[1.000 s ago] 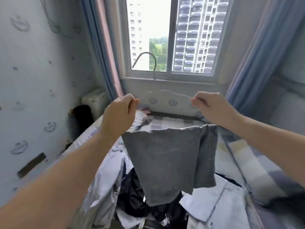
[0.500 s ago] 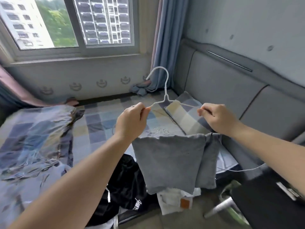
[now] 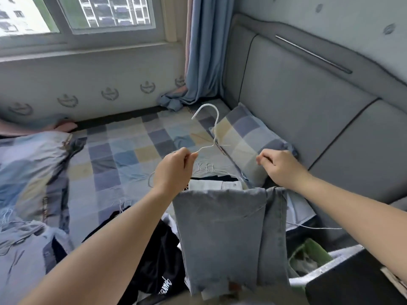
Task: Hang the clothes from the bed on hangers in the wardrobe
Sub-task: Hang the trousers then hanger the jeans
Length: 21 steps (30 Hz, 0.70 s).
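The left hand [image 3: 174,166] pinches the white hanger [image 3: 216,133] at nine o'clock of its hook, the right hand [image 3: 279,166] at three; grey jeans [image 3: 229,234] drape below, over the bed [image 3: 123,155].

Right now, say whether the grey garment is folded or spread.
Folded: grey garment hangs doubled over white hanger held by left hand, right hand.

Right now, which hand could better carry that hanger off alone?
Probably the left hand: it pinches the white hanger just below its hook, so the grey garment would hang level. The right hand holds the far end.
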Each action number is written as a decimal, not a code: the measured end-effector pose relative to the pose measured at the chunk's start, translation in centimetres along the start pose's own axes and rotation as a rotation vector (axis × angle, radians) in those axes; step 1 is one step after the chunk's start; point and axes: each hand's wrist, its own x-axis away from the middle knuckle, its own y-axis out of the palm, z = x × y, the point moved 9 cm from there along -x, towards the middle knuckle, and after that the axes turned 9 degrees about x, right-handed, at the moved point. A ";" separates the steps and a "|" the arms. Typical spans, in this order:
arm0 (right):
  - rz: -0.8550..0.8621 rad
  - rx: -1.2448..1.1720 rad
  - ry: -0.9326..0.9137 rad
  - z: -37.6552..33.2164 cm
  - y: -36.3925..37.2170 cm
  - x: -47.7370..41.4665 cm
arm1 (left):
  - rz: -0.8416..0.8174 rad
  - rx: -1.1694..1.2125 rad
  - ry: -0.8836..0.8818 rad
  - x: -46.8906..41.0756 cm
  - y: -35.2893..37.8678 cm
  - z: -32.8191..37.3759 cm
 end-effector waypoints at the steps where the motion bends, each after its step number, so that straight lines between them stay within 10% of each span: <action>1: -0.046 -0.002 0.007 1.3 1.6 -1.3 | -0.034 -0.006 -0.038 -0.7 1.8 -1.1; 11: -0.500 0.098 0.193 15.5 20.7 -8.5 | -0.424 -0.124 -0.400 -1.7 21.4 -12.4; 21: -0.508 0.028 0.289 24.0 35.8 -15.6 | -0.455 -0.137 -0.510 -7.4 34.5 -24.8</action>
